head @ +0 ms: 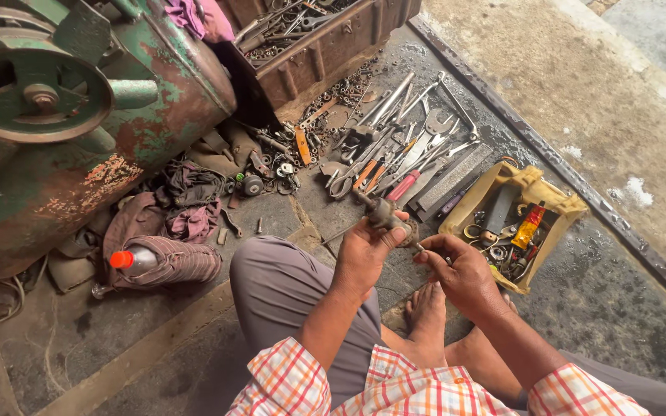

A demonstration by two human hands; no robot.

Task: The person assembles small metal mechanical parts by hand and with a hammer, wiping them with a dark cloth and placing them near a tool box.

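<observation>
My left hand (365, 253) grips a small greasy metal part (385, 213) with a thin rod sticking out toward the lower left. My right hand (460, 266) is right beside it, its fingertips pinching a tiny piece (419, 248) against the part's lower right side. Both hands hover above my knees and bare feet (428, 312) as I sit on the floor.
Several spanners, pliers and files (406, 142) lie spread on the floor ahead. A cut yellow container (535, 191) of small parts sits right. A rusty green machine (79, 115), rags (186, 202), an orange-capped bottle (134, 260) and a metal toolbox (325, 38) stand left and behind.
</observation>
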